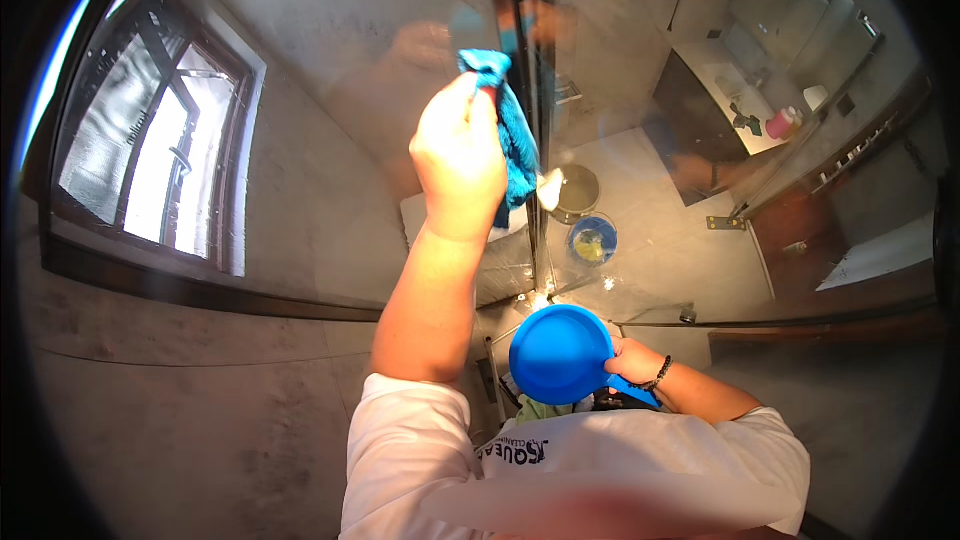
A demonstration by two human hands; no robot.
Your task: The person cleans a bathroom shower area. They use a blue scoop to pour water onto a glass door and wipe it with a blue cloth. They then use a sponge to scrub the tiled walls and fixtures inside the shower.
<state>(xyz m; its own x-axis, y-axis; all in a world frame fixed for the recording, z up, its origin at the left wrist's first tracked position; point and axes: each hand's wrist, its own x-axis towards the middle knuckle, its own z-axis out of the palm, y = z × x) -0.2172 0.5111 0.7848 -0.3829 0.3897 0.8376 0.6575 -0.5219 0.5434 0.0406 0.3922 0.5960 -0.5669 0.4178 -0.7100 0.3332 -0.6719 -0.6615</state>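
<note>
My left hand [459,146] is raised in front of the glass and grips a teal microfiber cloth [516,139] that hangs down from the fingers. The cloth is beside a dark vertical frame strip [534,30] between glass panels. Low in front of my chest, my right hand [636,364] holds a blue plastic dipper [561,355] by its handle, bowl facing up. Whether there is water in the dipper I cannot tell. A green cloth [541,411] shows partly below the dipper, mostly hidden by my shirt.
Beyond the glass, a blue bucket [592,240] with something yellowish inside stands beside a grey round bucket [576,191]. A washbasin counter [720,82] with a pink item [784,123] is at the right. On the left, a window [169,142] appears in the glass. A metal hinge [726,223] holds the right panel.
</note>
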